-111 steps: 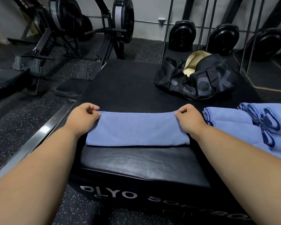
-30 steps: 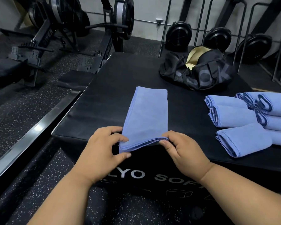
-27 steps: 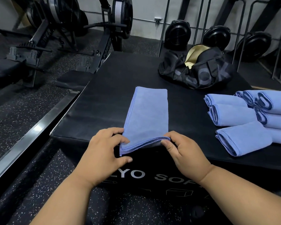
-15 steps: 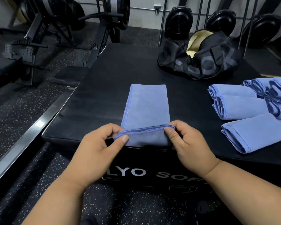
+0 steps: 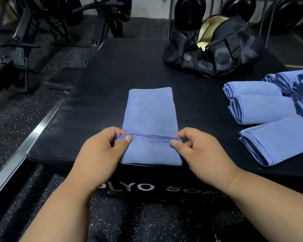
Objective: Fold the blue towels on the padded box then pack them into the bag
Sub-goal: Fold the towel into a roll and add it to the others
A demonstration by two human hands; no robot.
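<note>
a view looking down from the person's head at a black padded box (image 5: 112,70) in a gym. a blue towel (image 5: 150,112), already folded into a long narrow strip, lies in the middle of the box top and runs away from the person, its near end at the front edge of the box. that near end is turned up and over onto the strip, so a stitched hem crosses the cloth from side to side. the left hand (image 5: 101,154) pinches the left corner of this hem between thumb and curled fingers; the right hand (image 5: 198,152) pinches the right corner the same way. both hands hold the hem just above the rest of the strip.

to the right on the box lies a group of folded blue towels (image 5: 262,109), touching one another, some running out of view. at the far right of the box sits a black bag (image 5: 217,55), its top open and a pale lining showing.

the towel looks light, soft and limp (it sags wherever it is not held), so it should be taken by the two corners of an edge, as here, and laid down flat before letting go, or the fold is likely to slip askew. it is not fragile. the fold in hand seems partway done; packing has not begun for this towel.
</note>
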